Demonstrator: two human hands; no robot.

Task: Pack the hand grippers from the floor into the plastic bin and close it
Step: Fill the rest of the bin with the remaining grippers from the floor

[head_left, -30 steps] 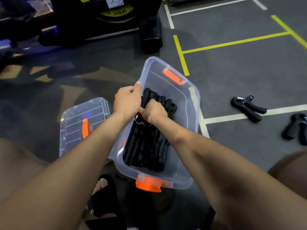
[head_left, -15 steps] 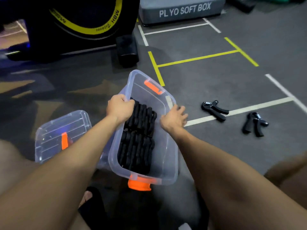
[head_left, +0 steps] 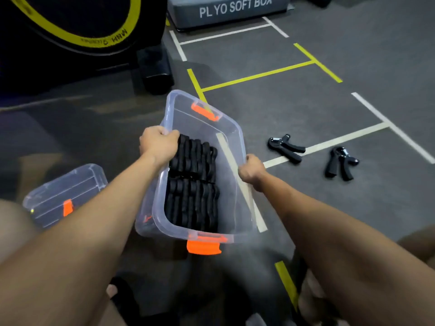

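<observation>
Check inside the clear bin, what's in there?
The bin holds two rows of black hand grippers packed on edge along its left side; the right strip is bare. The left hand covers the far-left corner. What lies under the rows is hidden.

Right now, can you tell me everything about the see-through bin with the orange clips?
The plastic bin is clear, rectangular and open, with an orange latch at each short end. Rows of black hand grippers fill its left part. The left hand grips its left rim, the right hand its right rim. Its lid lies apart.

dim, soft indoor light, deep shadow at left, wide-angle bending and blur toward the edges.
</observation>
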